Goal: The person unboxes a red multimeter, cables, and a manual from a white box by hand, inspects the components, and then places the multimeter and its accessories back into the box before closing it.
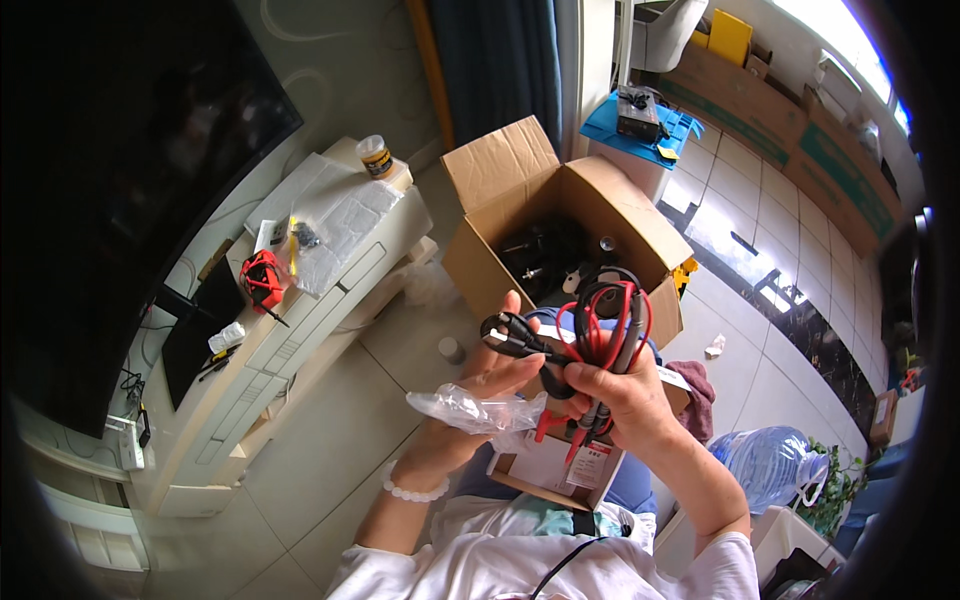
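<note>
My right hand grips a coiled bundle of red and black test leads, its probe ends hanging down. Beside it, my left hand is at a coiled black cable with a light-tipped plug; whether its fingers close on the cable is hard to tell. A crumpled clear plastic bag lies across the left palm and wrist. Below both hands, a small open cardboard box with a printed label rests on my lap. Beyond them stands a large open cardboard box holding dark items.
On the white cabinet at left lie a red-and-black multimeter, bubble wrap and a lidded jar. A blue mat tops a stand beyond the large box. At right are a large water bottle and a maroon cloth.
</note>
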A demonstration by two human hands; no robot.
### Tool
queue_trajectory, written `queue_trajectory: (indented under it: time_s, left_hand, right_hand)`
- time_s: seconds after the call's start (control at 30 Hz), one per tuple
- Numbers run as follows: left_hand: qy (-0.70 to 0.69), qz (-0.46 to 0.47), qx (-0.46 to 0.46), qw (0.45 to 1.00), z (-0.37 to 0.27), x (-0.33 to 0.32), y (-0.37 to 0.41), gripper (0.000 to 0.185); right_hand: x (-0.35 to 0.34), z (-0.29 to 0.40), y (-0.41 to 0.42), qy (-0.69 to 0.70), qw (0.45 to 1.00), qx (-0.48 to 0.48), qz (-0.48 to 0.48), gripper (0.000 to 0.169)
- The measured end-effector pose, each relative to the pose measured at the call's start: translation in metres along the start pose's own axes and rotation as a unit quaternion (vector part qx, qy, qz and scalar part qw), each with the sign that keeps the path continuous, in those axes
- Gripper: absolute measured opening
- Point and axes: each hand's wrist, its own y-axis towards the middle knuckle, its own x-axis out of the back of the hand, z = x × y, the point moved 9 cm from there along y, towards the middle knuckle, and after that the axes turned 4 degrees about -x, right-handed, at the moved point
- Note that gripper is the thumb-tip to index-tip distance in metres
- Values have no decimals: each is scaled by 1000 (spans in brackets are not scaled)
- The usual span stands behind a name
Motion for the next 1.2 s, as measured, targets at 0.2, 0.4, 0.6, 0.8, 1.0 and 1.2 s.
queue_trajectory:
  time_s: [0.2,0.4,0.6,0.8,1.0,1.2]
  left_hand:
    - [125,-53,122,983,-4,22,-16,35]
    - [163,-71,160,971,6,34,-29,47]
    - [27,-100,195,975,12,29,-31,47]
    - [0,-97,167,981,14,23,-25,32]
    - [-58,-159,166,972,22,21,-19,26]
    - [19,-172,203,964,36,19,-15,22]
  right_hand:
    - [23,21,-7,42,998,48,-8,8]
    - [28,29,-16,26,998,53,-2,9]
    - [37,27,-26,-46,998,35,-26,11]
    - [33,29,-32,-20,997,70,-21,8]
    - [24,14,-28,82,996,31,13,20]
    - [11,12,-27,60,997,16,35,38]
